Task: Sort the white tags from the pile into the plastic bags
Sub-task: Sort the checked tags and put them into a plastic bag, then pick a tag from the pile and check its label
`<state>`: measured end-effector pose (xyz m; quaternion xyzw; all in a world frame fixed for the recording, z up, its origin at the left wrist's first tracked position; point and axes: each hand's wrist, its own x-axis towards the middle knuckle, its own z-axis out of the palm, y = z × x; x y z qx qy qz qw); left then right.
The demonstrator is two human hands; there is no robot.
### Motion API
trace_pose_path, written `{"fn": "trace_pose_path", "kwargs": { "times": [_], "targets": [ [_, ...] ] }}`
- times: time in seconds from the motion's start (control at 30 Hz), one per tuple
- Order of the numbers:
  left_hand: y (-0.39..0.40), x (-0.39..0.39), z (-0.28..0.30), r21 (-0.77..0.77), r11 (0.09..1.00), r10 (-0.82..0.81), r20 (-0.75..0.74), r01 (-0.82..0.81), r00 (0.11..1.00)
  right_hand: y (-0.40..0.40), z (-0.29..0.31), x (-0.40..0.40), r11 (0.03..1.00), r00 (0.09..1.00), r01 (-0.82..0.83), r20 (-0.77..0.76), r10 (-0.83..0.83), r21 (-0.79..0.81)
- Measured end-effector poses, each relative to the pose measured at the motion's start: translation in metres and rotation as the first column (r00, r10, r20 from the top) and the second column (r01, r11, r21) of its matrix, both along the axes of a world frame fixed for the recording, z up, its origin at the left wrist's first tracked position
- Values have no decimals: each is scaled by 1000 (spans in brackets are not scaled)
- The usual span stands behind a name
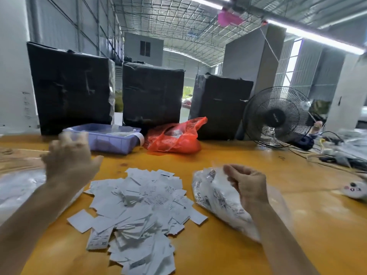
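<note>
The yellow table [228, 157] is carrying everything. A loose pile of white tags [139, 207] is lying toward its near edge, at the middle; they are judged light, thin and slippery, best pinched singly by an edge or scooped in small stacks. A filled plastic bag [216, 197], soft and limp, is being gripped at its mouth by the right hand [246, 187], fingers curled. The left hand [69, 155] is being held blurred above the table with fingers spread, gripping nothing.

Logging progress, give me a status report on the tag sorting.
Left hand raised, blurred. Right hand grips clear bag. Tag pile loose on table. Nothing blocking.
</note>
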<state>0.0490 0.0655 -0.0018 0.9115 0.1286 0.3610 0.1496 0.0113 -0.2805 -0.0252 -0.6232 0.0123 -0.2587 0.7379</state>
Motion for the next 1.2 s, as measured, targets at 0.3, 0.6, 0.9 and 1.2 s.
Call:
{"fn": "trace_pose_path", "kwargs": {
  "times": [0.3,0.6,0.9,1.2],
  "targets": [
    [-103,-52,-19,-855,207,-914,4,475,405,97,-14,-23,796,877,-480,-189,441,-369],
    [-88,-30,-43,-860,266,-766,86,436,637,95,-22,-21,826,884,-463,-227,408,-321],
    [-91,-25,-50,-877,184,-734,177,443,656,93,-27,-15,875,888,-444,-224,401,-194],
    [-69,-12,-60,-935,114,-428,259,336,866,141,-46,-35,239,943,-178,-96,320,-955]
  ]
}}
